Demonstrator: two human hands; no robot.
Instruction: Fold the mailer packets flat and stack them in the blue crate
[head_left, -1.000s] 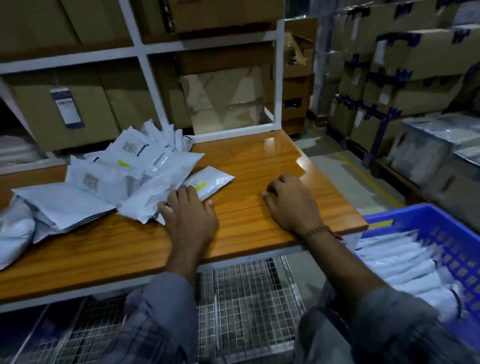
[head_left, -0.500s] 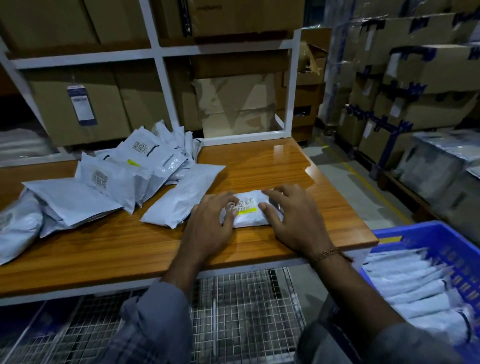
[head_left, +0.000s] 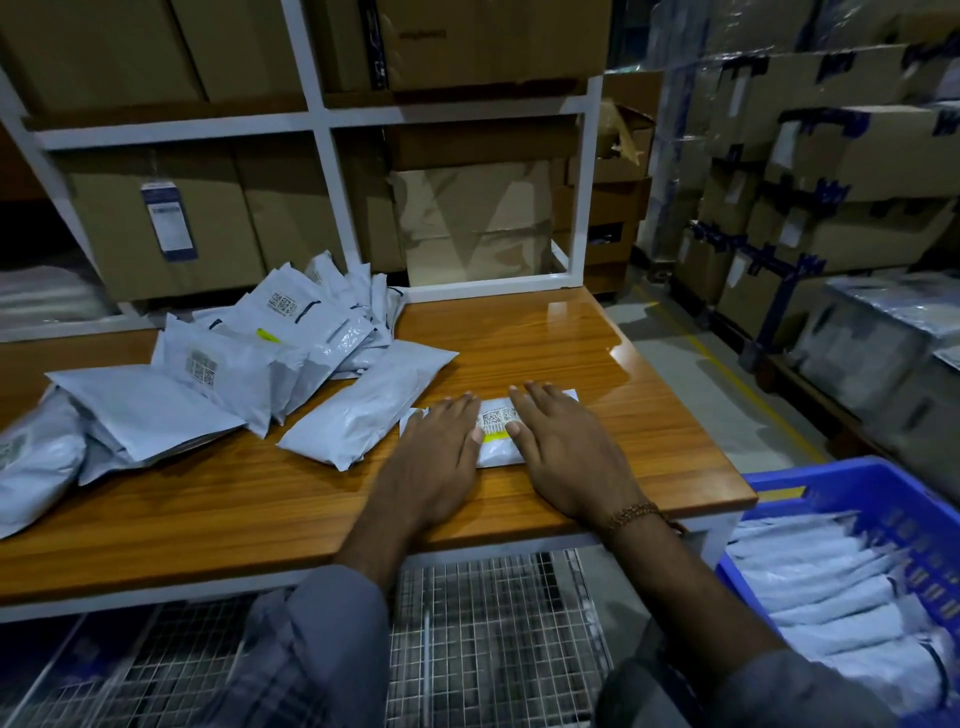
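Fingers (head_left: 457, 410) on both hands are straight and flat, pressing down on one small white mailer packet (head_left: 496, 431) that lies on the wooden tabletop (head_left: 597, 374) near its front right part. Left hand (head_left: 431, 457) covers the packet's left end, right hand (head_left: 563, 457) covers its right end, and the strip between them shows a barcode label with a yellow stripe under it. Nothing is gripped or pinched, just palms and flat fingers on top. The right wrist wears a beaded bracelet (head_left: 631, 516).

Just left of the pressed packet, another grey mailer (head_left: 363, 405) lies at an angle, touching it or very nearly, hard to say in this dim light. Further left and back sits the loose pile of mailers (head_left: 234, 358), overlapping every which way, a few showing printed codes.

Off the right end of the tabletop and lower down is the blue crate (head_left: 841, 483), with white packets (head_left: 831, 587) already laid in it in a row.

Under the tabletop runs a wire mesh shelf (head_left: 483, 649). Behind it a white metal rack (head_left: 322, 156) holds cardboard boxes (head_left: 156, 218), one with a hanging tag, and more taped boxes (head_left: 857, 156) are stacked off to the right across the floor.
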